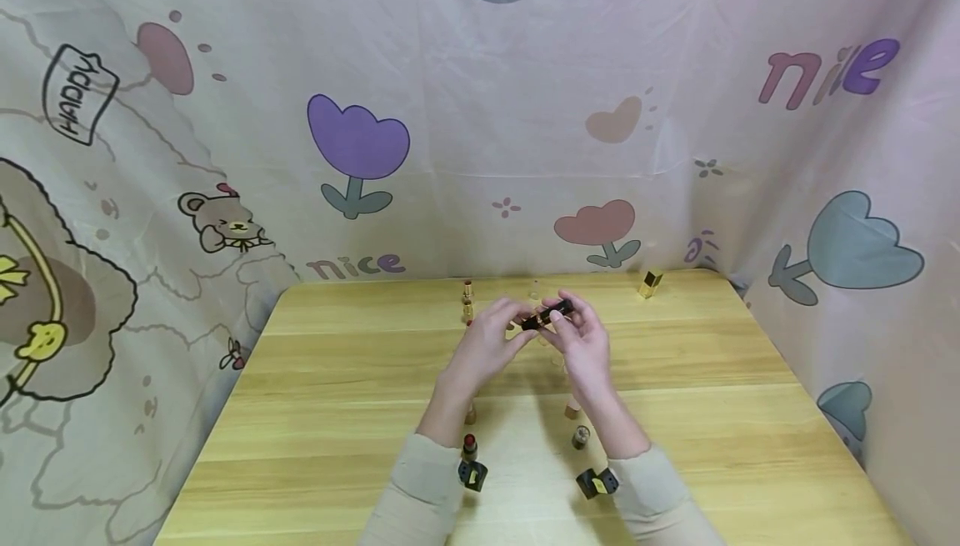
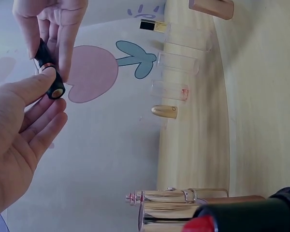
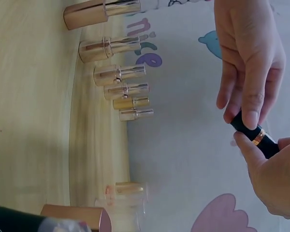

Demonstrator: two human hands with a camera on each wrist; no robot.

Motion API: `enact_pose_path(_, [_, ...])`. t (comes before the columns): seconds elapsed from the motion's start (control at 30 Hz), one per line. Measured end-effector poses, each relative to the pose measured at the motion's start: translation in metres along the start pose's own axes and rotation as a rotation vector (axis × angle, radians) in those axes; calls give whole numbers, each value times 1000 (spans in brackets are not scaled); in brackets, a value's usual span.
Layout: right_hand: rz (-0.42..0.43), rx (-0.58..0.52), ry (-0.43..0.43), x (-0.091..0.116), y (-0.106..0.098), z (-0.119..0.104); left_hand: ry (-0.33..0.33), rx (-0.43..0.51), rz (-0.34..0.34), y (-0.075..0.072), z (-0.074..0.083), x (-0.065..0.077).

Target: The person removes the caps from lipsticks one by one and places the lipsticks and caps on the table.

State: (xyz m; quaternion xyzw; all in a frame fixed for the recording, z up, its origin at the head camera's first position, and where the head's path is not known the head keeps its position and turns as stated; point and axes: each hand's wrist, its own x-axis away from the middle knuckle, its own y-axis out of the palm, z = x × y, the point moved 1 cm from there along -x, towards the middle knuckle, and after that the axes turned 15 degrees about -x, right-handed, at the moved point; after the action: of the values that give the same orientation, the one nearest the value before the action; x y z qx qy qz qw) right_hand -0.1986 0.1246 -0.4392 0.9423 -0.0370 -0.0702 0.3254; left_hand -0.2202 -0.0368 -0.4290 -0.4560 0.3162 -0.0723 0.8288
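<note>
Both hands are raised over the table and hold one closed black lipstick (image 1: 549,315) with a rose-gold band at its middle. My left hand (image 1: 483,346) grips one end, its thumb lying along the tube in the left wrist view. The other end is pinched by my right hand (image 1: 588,346) between thumb and fingers. A round gold spot shows on the tube's near end (image 2: 58,93). Below the left forearm stands an uncapped lipstick with a red bullet (image 1: 469,444). A dark cap with a clear top (image 1: 581,436) stands beside the right forearm.
Several uncapped gold lipsticks (image 3: 120,75) stand in a row on the left. Opposite them runs a row of clear caps (image 2: 179,63), with a rounded gold cap (image 2: 164,111) and a rose-gold cap (image 1: 572,408). At the back right is a gold-and-black tube (image 1: 650,283). Printed cloth hangs behind the table.
</note>
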Motion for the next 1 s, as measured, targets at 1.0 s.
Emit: enact_pose_path(1.0, [-63,16,-60,1,8,-4,-70,-52,24,-15,-9,18])
